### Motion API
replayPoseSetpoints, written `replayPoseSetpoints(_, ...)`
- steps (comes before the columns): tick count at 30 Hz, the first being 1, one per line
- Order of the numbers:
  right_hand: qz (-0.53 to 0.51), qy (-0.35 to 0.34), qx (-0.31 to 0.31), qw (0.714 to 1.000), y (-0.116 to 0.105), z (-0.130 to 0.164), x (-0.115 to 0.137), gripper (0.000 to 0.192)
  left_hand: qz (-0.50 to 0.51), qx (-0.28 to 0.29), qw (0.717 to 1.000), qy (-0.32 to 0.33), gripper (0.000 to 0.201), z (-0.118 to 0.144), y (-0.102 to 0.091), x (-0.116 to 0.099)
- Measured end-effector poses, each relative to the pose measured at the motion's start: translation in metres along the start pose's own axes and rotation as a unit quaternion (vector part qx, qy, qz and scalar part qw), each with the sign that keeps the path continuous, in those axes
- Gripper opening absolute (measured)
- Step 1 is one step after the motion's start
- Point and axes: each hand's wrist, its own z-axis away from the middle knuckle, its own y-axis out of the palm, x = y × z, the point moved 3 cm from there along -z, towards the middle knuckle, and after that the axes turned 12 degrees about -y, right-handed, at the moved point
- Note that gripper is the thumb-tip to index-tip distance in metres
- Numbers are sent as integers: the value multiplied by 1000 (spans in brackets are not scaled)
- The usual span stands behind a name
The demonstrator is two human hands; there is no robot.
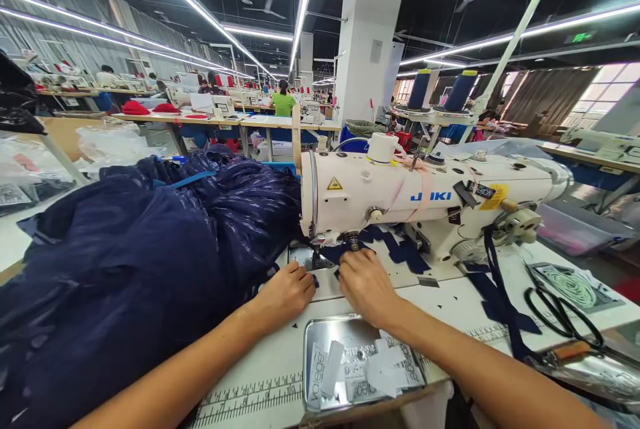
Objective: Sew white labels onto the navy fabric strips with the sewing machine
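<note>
A white sewing machine stands across the table, its presser foot area low at the left end. Just in front of the metal needle plate, my left hand is closed, pinching navy fabric whose edge shows by the fingertips. My right hand is a little to the right, fingers bent and pressed together on a small bit of navy fabric below the machine head; the fingertips are partly hidden. A big heap of navy fabric with shiny gathered parts lies left of the machine and reaches the needle area.
Before my hands lies a metal tray with printed labels. Navy offcuts lie under the machine arm. Black scissors and a navy strip lie on the right. Two navy thread cones stand behind. A person in green sits farther back.
</note>
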Motion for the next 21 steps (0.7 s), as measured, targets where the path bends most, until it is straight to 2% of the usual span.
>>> replayPoseSetpoints(2,-76,18,40,996,12,-12,11,15,1,-12,1000,-5,25,2,-2,0)
replayPoseSetpoints(4,-160,62,66,983,25,-19,11,15,6,-33,999,-13,27,6,-5,1)
replayPoseSetpoints(8,-281,130,69,948,40,-21,2,17,21,-76,997,-26,29,11,-10,0)
replayPoseSetpoints(12,-324,143,51,934,43,-19,0,20,29,-94,995,-29,27,8,-10,-2)
replayPoseSetpoints(17,-335,147,52,929,42,-19,1,20,35,-73,997,-16,27,4,-5,-5)
replayPoseSetpoints(21,-316,134,55,938,40,-19,3,18,34,-51,998,-14,28,3,-3,-5)
